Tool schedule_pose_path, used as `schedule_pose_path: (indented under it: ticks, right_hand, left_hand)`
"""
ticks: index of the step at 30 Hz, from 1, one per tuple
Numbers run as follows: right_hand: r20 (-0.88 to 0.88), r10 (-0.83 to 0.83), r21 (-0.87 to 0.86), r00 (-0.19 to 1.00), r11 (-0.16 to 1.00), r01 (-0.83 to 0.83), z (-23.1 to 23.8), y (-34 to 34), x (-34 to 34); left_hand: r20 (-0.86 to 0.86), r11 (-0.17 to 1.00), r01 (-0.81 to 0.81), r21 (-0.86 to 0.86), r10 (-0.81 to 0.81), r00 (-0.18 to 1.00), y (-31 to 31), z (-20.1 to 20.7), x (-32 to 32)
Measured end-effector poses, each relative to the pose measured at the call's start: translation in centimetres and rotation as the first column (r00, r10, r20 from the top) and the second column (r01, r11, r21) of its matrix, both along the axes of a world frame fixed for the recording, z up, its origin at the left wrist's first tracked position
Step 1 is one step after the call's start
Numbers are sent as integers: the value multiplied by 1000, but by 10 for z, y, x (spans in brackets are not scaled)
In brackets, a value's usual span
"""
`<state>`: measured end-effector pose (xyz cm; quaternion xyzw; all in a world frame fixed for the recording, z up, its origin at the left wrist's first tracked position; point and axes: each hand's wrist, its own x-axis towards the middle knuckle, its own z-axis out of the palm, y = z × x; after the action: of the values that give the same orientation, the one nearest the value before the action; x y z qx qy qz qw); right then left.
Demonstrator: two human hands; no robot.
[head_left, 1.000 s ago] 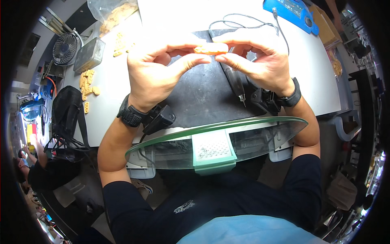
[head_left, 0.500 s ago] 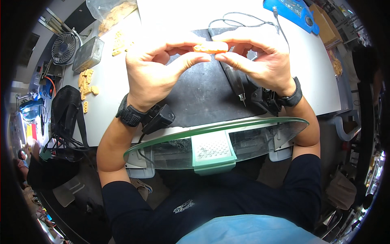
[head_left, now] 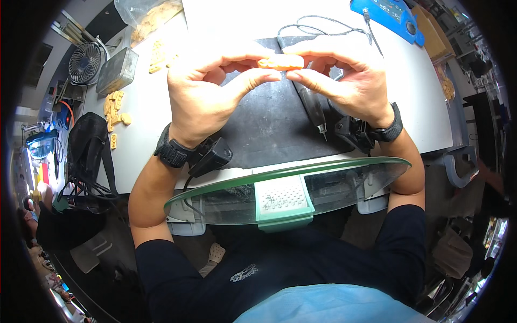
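Note:
A small oblong orange-tan piece (head_left: 280, 63) is held level above the black mat, pinched at its two ends. My left hand (head_left: 207, 94) grips its left end between thumb and fingers. At the other end, my right hand (head_left: 350, 81) pinches it the same way. Glare whitens the upper fingers, and the piece's fine detail is hard to make out. Beneath my right hand, a handheld rotary tool (head_left: 312, 107) lies on the black mat (head_left: 264, 126), its thin tip pointing toward me. Each wrist wears a black strap with a small camera-like box.
A clear curved shield (head_left: 226, 207) spans the table's near edge. Similar tan pieces (head_left: 113, 110) lie at left, near a metal box (head_left: 117, 71), a small fan (head_left: 85, 63) and a black bag (head_left: 89, 145). A blue control unit (head_left: 390, 19) with a cable sits far right.
Both hands hold the piece in nearly the same place. Below the table, a shoe now shows in a different spot, farther right.

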<state>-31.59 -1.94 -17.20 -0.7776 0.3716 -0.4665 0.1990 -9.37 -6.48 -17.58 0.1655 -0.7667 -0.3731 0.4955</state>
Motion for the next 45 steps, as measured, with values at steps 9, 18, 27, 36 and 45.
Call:
schedule_pose_path:
  ticks: [9,18,27,36,45]
  right_hand:
    - [-9,4,-16,1000,1000,-4,-1,-1,-1]
    - [22,26,-34,999,999,-25,-1,-1,-1]
    - [201,-49,85,978,996,33,10,-6,-9]
    - [138,-185,219,973,964,152,-7,-33,-29]
    - [212,-116,336,970,941,39,-17,-40,-25]
  left_hand:
    - [17,1000,-7,-13,7,1000,0,0,0]
    - [-32,1000,15,10,-15,999,-2,-4,-1]
    - [183,970,-217,108,195,964,-10,-9,1]
    - [654,968,-245,-48,215,725,-17,-22,2]
    - [494,881,-337,-333,467,733,-20,-27,-2]
